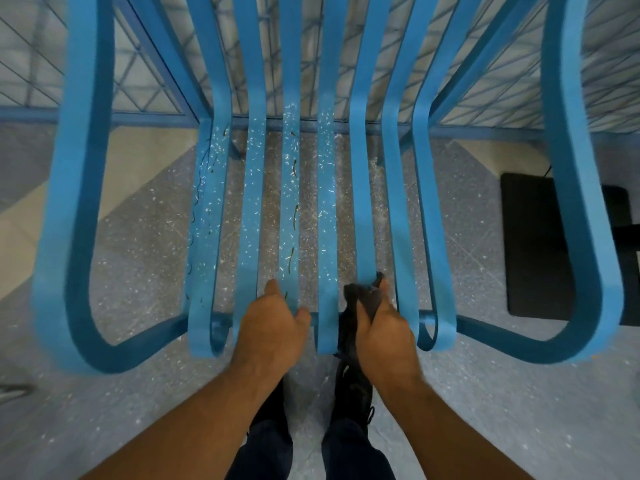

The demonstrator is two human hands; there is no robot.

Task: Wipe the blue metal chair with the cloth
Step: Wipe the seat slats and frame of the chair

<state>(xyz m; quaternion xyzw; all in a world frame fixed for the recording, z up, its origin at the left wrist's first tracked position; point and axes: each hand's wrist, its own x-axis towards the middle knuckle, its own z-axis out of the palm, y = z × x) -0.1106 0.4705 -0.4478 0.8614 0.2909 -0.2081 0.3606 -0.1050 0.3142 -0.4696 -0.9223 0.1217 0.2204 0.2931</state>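
The blue metal chair fills the view from above, with long seat slats running away from me and looped armrests on both sides. White specks and a few dark streaks dot the left and middle slats. My left hand grips the front end of a slat left of centre, thumb and fingers curled over its edges. My right hand holds a dark grey cloth bunched on the front end of a slat right of centre. The two slats to the right look free of specks.
Speckled grey floor shows between the slats and around the chair. A black mat lies on the floor at the right. A blue wire fence stands behind the chair. My dark shoes stand just below the seat's front edge.
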